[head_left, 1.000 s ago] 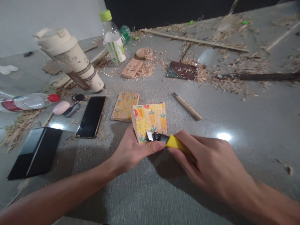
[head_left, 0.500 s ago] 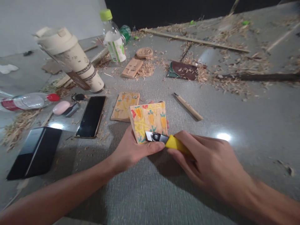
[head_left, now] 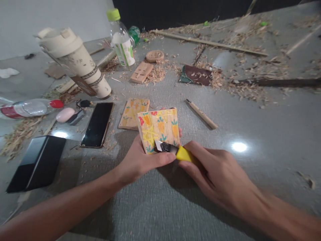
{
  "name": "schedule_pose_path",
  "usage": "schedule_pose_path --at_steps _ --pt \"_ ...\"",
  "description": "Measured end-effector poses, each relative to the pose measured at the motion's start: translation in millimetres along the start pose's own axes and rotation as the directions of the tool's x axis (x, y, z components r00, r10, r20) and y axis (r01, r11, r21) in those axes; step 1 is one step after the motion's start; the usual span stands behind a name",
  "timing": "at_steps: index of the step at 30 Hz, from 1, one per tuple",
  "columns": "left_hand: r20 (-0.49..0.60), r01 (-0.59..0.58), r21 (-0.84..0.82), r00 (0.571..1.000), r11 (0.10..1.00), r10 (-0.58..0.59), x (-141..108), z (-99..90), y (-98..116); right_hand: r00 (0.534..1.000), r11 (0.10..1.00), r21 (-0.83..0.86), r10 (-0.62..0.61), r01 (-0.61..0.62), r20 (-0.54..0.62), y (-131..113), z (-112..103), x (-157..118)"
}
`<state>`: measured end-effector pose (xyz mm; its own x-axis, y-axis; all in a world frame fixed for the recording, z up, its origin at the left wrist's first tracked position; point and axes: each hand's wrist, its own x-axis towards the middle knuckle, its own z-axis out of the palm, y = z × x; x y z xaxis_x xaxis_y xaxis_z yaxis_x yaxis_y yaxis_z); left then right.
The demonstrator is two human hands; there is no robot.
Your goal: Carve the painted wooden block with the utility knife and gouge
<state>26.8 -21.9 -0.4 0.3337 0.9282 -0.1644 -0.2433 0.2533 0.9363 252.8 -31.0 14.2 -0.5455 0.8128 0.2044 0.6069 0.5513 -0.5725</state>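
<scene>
My left hand (head_left: 145, 159) grips a square wooden block (head_left: 167, 125), tilted up toward me and painted with orange carrots, yellow strokes and red patches. Its thumb lies along the lower edge, close to the blade. In my right hand (head_left: 215, 170) is a yellow utility knife (head_left: 185, 154), its short blade against the lower left of the painted face. Behind the block lies a second carrot-painted wooden block (head_left: 132, 110). To the right rests a carving tool with a wooden handle (head_left: 202, 114).
At left are a black phone (head_left: 97, 124), a dark folded case (head_left: 36, 164), a cream tumbler (head_left: 75, 60) and a lying bottle (head_left: 32, 107). Farther back stand a green-capped bottle (head_left: 122, 43), carved wood pieces (head_left: 141, 72), a brown pouch (head_left: 197, 75) and scattered shavings (head_left: 250, 90).
The knife and my right hand have shifted very slightly left. The block has tipped a little; both grips are unchanged.
</scene>
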Motion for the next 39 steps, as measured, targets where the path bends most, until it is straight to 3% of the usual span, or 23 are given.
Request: schedule_pose_path --at_steps 9,13,15,16,19,24,29,34,39 --pt "0.012 0.015 -0.021 1.0 1.0 -0.015 1 -2.8 0 0.999 0.987 0.152 0.042 -0.043 0.005 1 -2 4" --pt "-0.055 0.025 -0.096 0.998 0.995 -0.03 1 -2.8 -3 0.965 0.933 0.287 0.249 -0.215 -0.086 14 -19 6" --pt "-0.07 0.011 -0.139 0.997 0.99 -0.021 2 -2.6 -5 0.929 0.872 0.422 0.337 -0.247 -0.153 23 -28 9" --pt "-0.073 0.014 -0.151 0.997 0.988 -0.025 2 -2.3 -6 0.919 0.82 0.51 0.372 -0.259 -0.131 27 -31 10" --pt "-0.071 0.012 -0.19 0.997 0.982 -0.026 4 -1.3 -6 0.906 0.771 0.589 0.398 -0.244 -0.147 33 -30 15" --pt "-0.064 0.002 -0.222 0.998 0.975 -0.016 3 -0.3 -3 0.926 0.793 0.557 0.362 -0.246 -0.106 34 -15 17" --pt "-0.048 0.019 -0.164 0.999 0.986 -0.027 2 -1.9 -3 0.946 0.841 0.468 0.322 -0.271 -0.031 33 -16 18" --pt "-0.057 0.001 -0.072 0.998 0.997 -0.005 1 -4.1 -6 0.99 0.956 0.261 0.138 -0.136 0.012 23 -19 17" --pt "-0.07 0.06 0.047 0.996 0.997 -0.056 -1 1.2 4 0.993 0.985 0.166 0.029 -0.048 0.116 13 -15 11"
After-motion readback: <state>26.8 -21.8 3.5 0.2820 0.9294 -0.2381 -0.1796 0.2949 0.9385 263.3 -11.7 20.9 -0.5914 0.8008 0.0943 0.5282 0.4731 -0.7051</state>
